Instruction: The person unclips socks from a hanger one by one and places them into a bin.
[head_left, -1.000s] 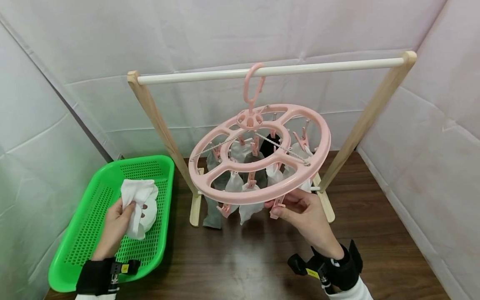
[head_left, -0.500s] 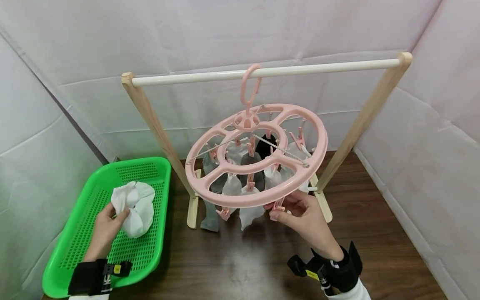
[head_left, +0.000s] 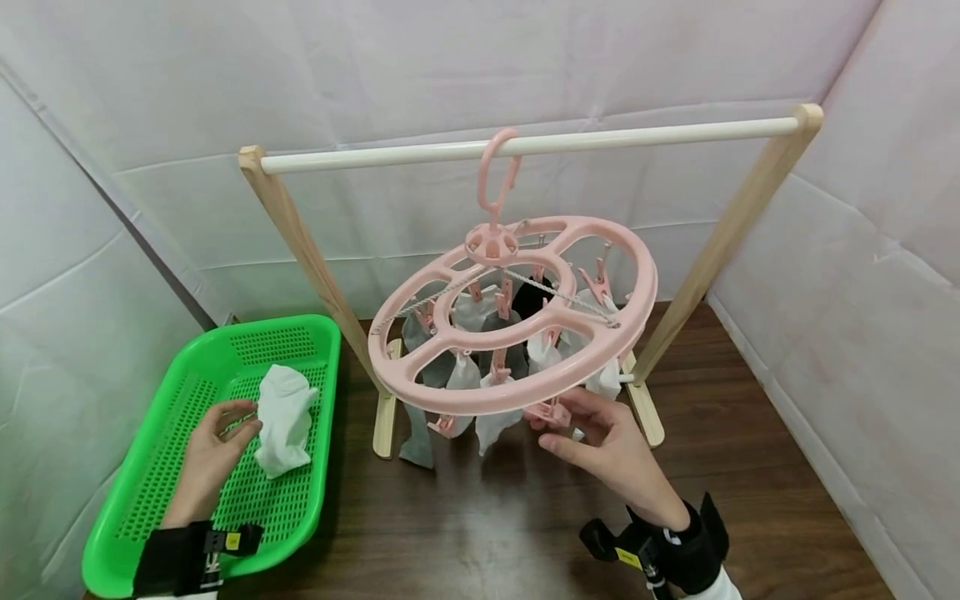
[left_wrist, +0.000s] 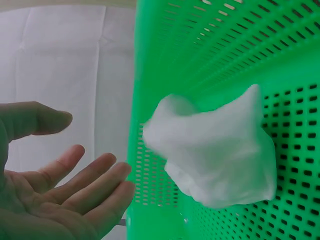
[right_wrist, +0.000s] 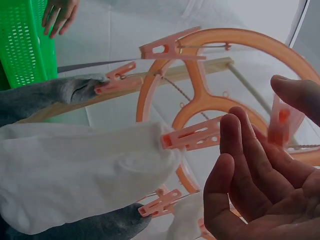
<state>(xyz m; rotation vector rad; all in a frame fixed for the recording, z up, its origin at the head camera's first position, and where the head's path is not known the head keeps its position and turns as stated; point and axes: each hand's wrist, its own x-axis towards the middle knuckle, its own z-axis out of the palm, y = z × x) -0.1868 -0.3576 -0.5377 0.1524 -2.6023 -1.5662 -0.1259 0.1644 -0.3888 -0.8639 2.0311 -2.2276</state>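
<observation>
My left hand [head_left: 206, 467] is over the left side of the green basket [head_left: 97, 542]. Its thumb and fingers are apart, holding nothing, beside a crumpled white cloth [head_left: 285, 421] in the basket. The left wrist view shows that cloth [left_wrist: 220, 155] slightly blurred, away from the fingertips. Under the front right rim of a round pink clip hanger [head_left: 450, 400], my right hand [head_left: 618, 454] has its thumb spread from the fingers around a pink clothespin [head_left: 551, 412]. In the right wrist view the thumb stands off from this clothespin [right_wrist: 285, 120]; whether the fingers touch it is unclear.
The hanger hooks over a white rail [head_left: 637, 140] on wooden legs [head_left: 738, 229]. Clothespins around it hold several small white, grey and black cloth items, among them a white sock-like piece [right_wrist: 85, 165]. Pale fabric walls [head_left: 862, 292] enclose the brown wood-grain surface [head_left: 480, 533].
My left hand has let go of the white cloth, which now lies apart in the basket. My right thumb has come away from the clothespin, which has tilted.
</observation>
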